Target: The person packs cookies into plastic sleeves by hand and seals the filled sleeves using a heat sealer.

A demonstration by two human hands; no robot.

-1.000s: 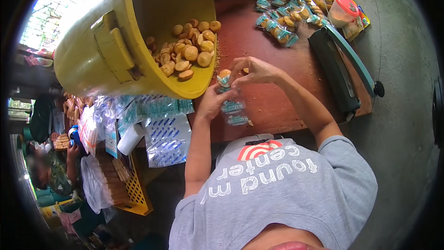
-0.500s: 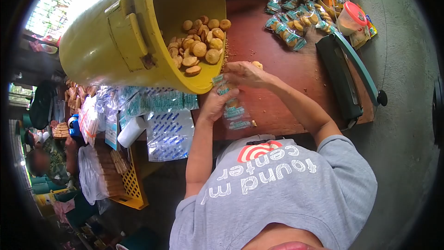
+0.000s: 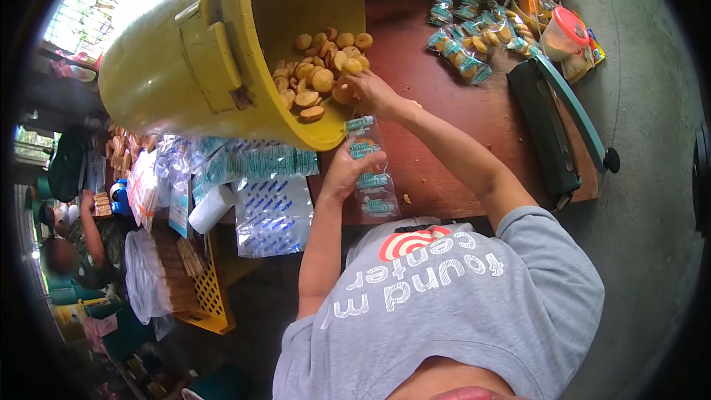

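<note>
My left hand (image 3: pixel 348 170) is closed around a narrow clear plastic bag (image 3: pixel 376 191) with teal print, held upright over the table edge. A biscuit shows faintly inside it, below the bag's top end. My right hand (image 3: pixel 366 92) is at the mouth of the yellow tub (image 3: pixel 215 67), its fingers closed on a round biscuit (image 3: pixel 343 93). Beside those fingers, a heap of golden biscuits (image 3: pixel 322 79) lies inside the tub, which rests on its side.
Filled packets (image 3: pixel 463 59) lie at the table's back, near a red-lidded container (image 3: pixel 564 32). A sealer (image 3: pixel 544 130) with a teal arm stands at the right. Printed bags (image 3: pixel 274 215) and a yellow crate (image 3: pixel 211 304) are at the left, beyond them another person (image 3: pixel 92 252).
My right hand has moved off the bag and up to the biscuits in the tub. My left hand still holds the bag. The view has shifted slightly, and the other person's arm has moved.
</note>
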